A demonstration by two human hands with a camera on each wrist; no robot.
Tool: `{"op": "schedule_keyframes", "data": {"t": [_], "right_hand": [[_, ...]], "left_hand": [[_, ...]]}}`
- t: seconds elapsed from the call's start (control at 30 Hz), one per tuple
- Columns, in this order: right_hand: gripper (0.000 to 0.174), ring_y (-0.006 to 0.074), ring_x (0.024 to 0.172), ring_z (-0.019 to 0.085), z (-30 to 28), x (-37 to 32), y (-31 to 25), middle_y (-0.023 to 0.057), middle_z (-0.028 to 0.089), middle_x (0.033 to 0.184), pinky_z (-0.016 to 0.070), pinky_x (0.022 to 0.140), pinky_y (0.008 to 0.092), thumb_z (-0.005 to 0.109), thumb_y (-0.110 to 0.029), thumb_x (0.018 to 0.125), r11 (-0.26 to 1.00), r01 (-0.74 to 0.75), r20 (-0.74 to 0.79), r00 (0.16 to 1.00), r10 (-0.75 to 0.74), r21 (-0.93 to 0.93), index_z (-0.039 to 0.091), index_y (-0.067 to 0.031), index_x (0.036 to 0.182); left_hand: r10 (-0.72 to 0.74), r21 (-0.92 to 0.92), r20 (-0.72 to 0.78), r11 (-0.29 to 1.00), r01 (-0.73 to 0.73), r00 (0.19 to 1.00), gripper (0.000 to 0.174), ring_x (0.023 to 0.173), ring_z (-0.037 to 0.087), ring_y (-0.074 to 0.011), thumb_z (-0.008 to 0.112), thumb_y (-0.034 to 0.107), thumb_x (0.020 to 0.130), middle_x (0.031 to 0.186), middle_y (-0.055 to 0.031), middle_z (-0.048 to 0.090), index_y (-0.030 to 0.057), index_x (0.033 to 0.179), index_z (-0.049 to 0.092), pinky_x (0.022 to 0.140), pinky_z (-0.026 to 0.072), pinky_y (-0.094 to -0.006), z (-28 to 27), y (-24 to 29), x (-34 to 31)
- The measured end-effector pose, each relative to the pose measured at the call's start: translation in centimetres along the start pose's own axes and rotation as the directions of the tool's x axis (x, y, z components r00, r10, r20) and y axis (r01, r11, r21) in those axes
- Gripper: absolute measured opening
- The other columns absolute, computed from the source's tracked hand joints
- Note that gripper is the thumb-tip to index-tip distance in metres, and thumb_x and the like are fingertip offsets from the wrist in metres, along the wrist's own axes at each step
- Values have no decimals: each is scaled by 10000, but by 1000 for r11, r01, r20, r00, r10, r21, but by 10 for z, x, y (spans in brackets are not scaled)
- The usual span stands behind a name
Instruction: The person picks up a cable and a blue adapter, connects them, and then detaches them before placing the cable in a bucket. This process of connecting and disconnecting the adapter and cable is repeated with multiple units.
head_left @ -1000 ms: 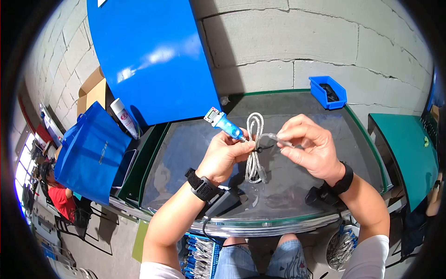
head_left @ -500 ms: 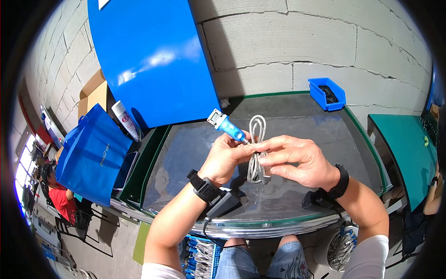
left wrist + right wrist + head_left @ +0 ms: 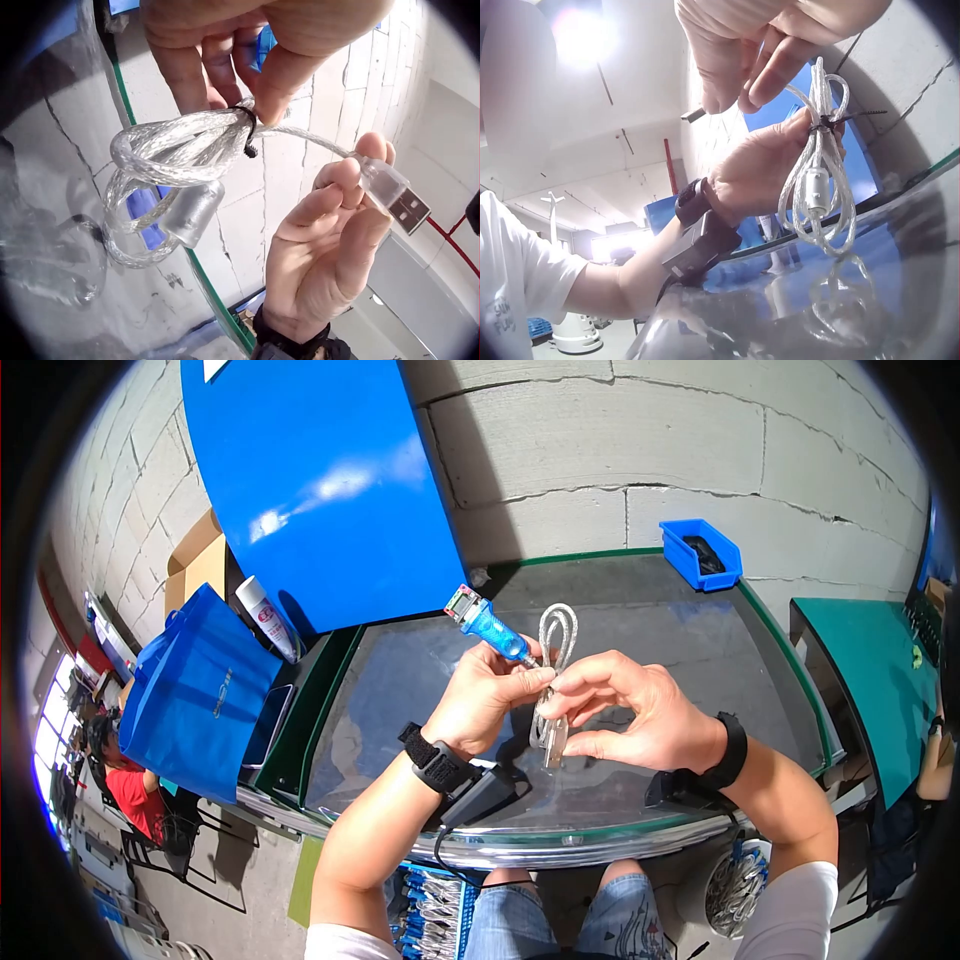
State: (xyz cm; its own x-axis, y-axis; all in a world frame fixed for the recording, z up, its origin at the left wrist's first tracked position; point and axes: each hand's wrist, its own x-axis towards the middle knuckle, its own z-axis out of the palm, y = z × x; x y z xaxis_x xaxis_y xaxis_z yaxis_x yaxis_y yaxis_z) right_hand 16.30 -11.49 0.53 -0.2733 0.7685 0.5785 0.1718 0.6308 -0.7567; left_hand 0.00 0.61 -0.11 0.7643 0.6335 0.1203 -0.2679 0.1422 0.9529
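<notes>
My left hand (image 3: 478, 700) pinches the waist of a coiled, clear-sheathed cable (image 3: 847, 202) between thumb and fingers. A black twist tie (image 3: 825, 124) wraps the coil there. From behind that hand, a blue translucent serial connector (image 3: 497, 637) sticks out to the upper left. A clear cylindrical bead (image 3: 196, 214) sits on the cable at the coil's lower end. On the cable's free end is a USB plug (image 3: 394, 191), pinched by my right hand (image 3: 640, 710), metal tip outward. In the head view, that hand is right beside the coil.
A dark-topped table (image 3: 680, 650) with green edging lies under the hands. At its back right stands a blue bin (image 3: 685, 568). A blue panel (image 3: 320, 450), spray can (image 3: 265, 618) and blue bag (image 3: 200, 700) stand left. Below are a cable-filled basket (image 3: 468, 905) and bucket (image 3: 693, 900).
My right hand has come left from beside the coil, bringing the cable's free end in against it, and its thumb has dropped lower. My left hand keeps its grip almost in place.
</notes>
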Motion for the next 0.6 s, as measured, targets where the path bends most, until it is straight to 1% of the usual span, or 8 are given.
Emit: {"op": "schedule_keyframes", "data": {"t": [0.17,0.27,0.33,0.37,0.43,0.47,0.53,0.6], "right_hand": [[486,183,958,621,1,0,-1,99,643,1019,509,814,291,679,17,730,995,34,24,999,-32,-96,469,-62,1162],[460,178,905,627,2,0,-1,84,644,998,509,789,283,683,13,725,988,56,17,998,-54,-146,484,-57,1134],[374,158,847,620,2,1,-2,70,631,992,509,761,270,688,7,722,988,51,12,999,-50,-149,538,-47,1060],[374,158,847,620,2,2,-3,70,631,992,509,761,270,688,7,722,988,51,12,999,-50,-149,538,-47,1060],[278,141,820,607,2,3,-4,62,604,972,508,744,263,696,3,722,974,111,38,994,-105,-198,583,-35,973],[278,141,820,607,2,3,-4,62,604,972,508,744,263,696,3,722,974,111,37,994,-105,-199,583,-35,973],[229,135,828,604,2,4,-5,62,585,960,510,742,258,706,-1,720,948,177,11,983,-181,-265,602,-29,922],[257,137,835,606,1,3,-4,58,581,949,511,746,263,714,-8,718,958,152,13,988,-153,-245,584,-32,937]], "left_hand": [[-6,36,-14,999,7,1000,245,762,611,-112,682,11,772,876,-44,625,48,973,547,694,500,-249,2,2,-1],[-1,32,-11,999,2,1000,254,767,611,-111,685,3,765,871,-41,623,45,974,546,697,501,-250,2,2,-1],[-4,35,-9,999,4,1000,255,764,609,-108,686,1,763,871,-39,621,44,971,546,697,500,-250,2,1,-1],[-7,39,-7,999,7,1000,256,761,608,-104,687,-1,761,872,-37,619,44,969,545,697,500,-250,2,1,-1],[15,43,-4,999,-15,1000,259,761,605,-100,691,-2,758,871,-34,617,44,967,545,700,498,-248,-2,-4,2],[38,47,-1,998,-38,999,263,762,603,-96,694,-2,754,869,-32,614,45,965,544,703,496,-245,-3,-5,2],[26,42,0,999,-26,1000,268,766,601,-95,697,-5,750,867,-30,613,46,964,544,706,494,-242,1,-2,1],[14,37,1,999,-14,1000,274,770,599,-94,700,-9,745,865,-29,612,46,963,544,710,492,-240,1,-2,1]]}}
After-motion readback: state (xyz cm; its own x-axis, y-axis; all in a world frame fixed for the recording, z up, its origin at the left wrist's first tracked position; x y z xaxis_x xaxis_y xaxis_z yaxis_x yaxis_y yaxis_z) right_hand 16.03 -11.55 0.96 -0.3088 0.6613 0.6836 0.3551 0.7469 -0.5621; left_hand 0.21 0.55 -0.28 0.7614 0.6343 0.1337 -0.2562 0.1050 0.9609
